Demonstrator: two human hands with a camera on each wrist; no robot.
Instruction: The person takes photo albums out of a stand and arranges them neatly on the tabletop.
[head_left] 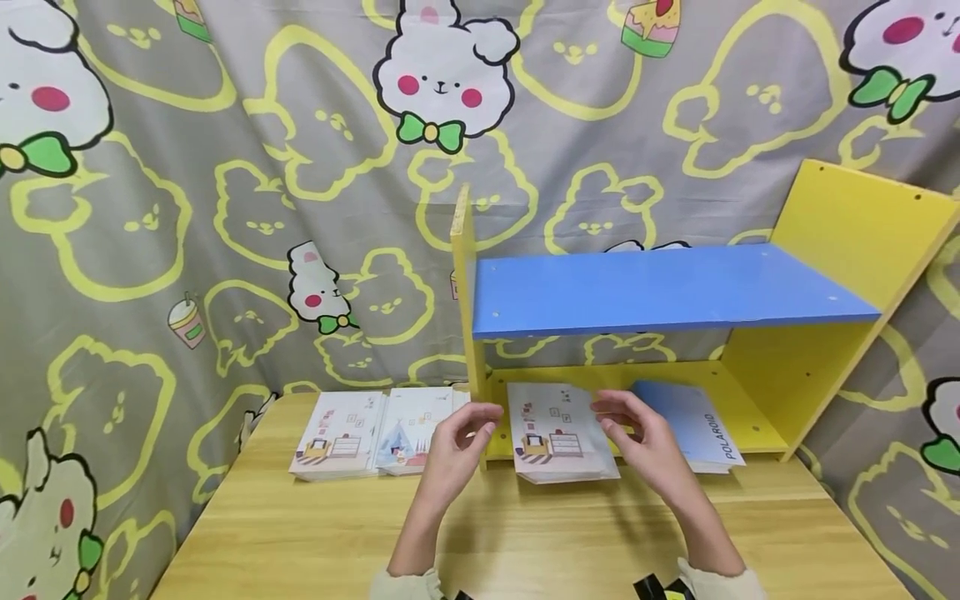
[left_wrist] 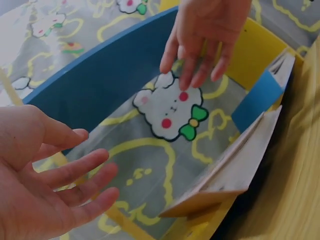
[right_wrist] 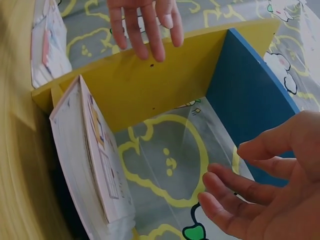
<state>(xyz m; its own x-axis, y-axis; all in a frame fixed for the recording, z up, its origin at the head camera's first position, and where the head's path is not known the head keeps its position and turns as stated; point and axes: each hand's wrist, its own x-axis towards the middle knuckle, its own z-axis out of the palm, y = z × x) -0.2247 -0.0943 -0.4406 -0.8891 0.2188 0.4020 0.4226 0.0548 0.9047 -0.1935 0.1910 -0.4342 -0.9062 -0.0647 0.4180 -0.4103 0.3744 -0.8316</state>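
On the lower yellow board of a yellow-and-blue wooden shelf unit (head_left: 660, 287) lay a thick white paper book with a room scene on its cover (head_left: 558, 433), its near end reaching past the board's front edge. The cover showed a yellow armchair on a striped rug, a pale chest of drawers beside it, small framed pictures above and a scatter of pinkish-red squares at the upper left; the pale page edges showed along its side in the right wrist view. Above its two sides hung the person's left hand (head_left: 459, 437) and right hand (head_left: 637, 429), both empty, fingers loosely bent and spread apart, thumbs clear of the fingers. A few dark characters near the cover's top right were too small to read. To its right, on the same board, a glossy blue book (head_left: 682, 421) carried the capitals "POLAROID" running along its right edge. Outside the unit, left of its side panel, a white book with a matching armchair cover (head_left: 341, 433) and a white book with a blue tent cover (head_left: 408, 429) lay side by side on the light wood-grain worktop (head_left: 525, 533).
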